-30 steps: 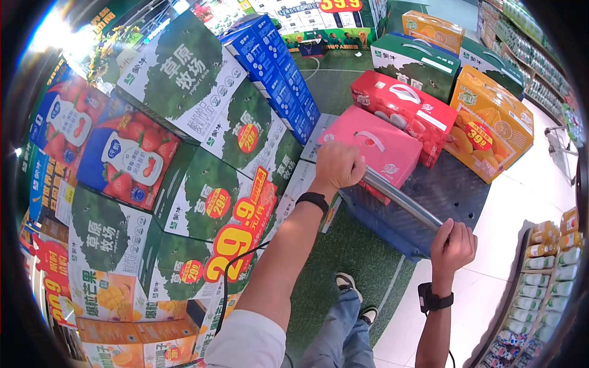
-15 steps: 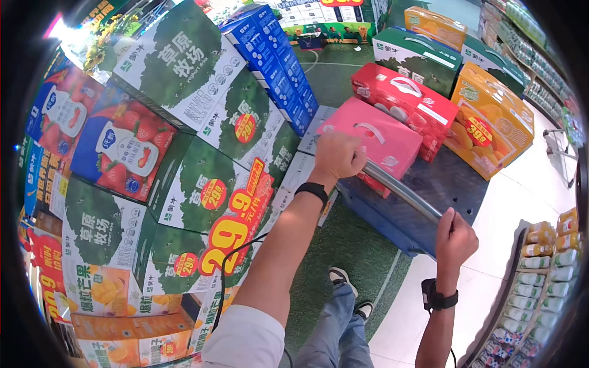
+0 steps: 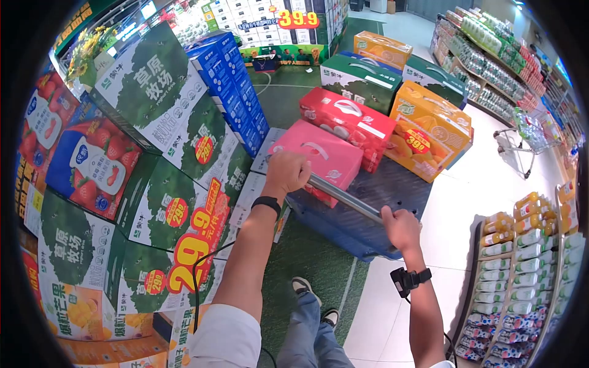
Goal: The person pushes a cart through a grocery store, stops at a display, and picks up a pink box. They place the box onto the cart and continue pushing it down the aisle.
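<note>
Both fists are wrapped around the metal push bar [image 3: 346, 199] of a platform cart with a dark blue deck [image 3: 392, 184]. My left hand [image 3: 287, 173] grips the bar's left end, and my right hand [image 3: 402, 229] its right end. Just beyond the bar, a pink carton [image 3: 319, 153] with a handle lies on the deck. Behind it are a red carton [image 3: 350, 122] and, to the right, a yellow-orange carton [image 3: 429, 126]. Farther forward sit green cartons [image 3: 359, 80] and another orange carton [image 3: 381, 49].
Stacked yogurt cartons [image 3: 153, 80] with a large price sign [image 3: 199, 245] rise close on my left, beside a blue carton stack [image 3: 227, 92]. Bottle shelves [image 3: 515, 276] stand at right. A shopping cart [image 3: 531, 132] is farther off on the pale tiles [image 3: 466, 178], beside green flooring [image 3: 319, 257].
My view has turned right and lifted, so the cart, cartons and both hands sit farther left in the picture. More shelves show at right. Both hands keep their grip on the bar.
</note>
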The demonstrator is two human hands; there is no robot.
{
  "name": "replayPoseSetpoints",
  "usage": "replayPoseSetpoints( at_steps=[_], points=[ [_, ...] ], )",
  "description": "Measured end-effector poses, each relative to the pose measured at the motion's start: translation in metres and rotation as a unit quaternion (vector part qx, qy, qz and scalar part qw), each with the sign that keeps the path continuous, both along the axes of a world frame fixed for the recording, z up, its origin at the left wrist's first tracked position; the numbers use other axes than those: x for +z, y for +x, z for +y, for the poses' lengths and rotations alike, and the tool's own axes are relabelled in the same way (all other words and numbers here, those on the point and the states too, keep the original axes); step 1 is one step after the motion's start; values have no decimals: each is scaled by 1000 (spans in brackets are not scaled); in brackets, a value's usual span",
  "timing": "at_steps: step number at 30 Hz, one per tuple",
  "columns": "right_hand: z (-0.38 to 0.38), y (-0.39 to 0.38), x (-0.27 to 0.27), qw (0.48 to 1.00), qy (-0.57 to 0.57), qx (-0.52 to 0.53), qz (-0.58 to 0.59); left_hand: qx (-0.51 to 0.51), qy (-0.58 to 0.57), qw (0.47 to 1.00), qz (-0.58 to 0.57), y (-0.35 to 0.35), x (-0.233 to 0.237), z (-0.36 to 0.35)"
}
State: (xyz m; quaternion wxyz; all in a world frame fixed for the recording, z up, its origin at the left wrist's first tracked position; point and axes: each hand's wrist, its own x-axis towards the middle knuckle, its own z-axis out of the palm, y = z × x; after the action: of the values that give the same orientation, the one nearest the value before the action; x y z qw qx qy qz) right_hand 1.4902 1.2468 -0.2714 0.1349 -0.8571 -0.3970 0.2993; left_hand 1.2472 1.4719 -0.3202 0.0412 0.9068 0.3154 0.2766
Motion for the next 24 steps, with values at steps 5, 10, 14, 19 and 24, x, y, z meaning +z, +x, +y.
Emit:
replayPoseSetpoints(
  at_steps=[5,10,14,19,24],
  points=[
    [3,10,-10,997,-55,23,39,-5,-20,1000,-20,-3,-1,-2],
    [0,11,-17,998,-29,48,33,21,18,999,20,-4,0,-10],
    [-5,10,-30,998,16,62,0,55,-15,998,-32,9,22,-51],
    [-7,6,-36,995,73,56,-36,85,-362,877,-303,37,78,-183],
    [-6,2,-22,993,83,46,-77,-5,-583,727,-363,40,151,-264]
  ],
)
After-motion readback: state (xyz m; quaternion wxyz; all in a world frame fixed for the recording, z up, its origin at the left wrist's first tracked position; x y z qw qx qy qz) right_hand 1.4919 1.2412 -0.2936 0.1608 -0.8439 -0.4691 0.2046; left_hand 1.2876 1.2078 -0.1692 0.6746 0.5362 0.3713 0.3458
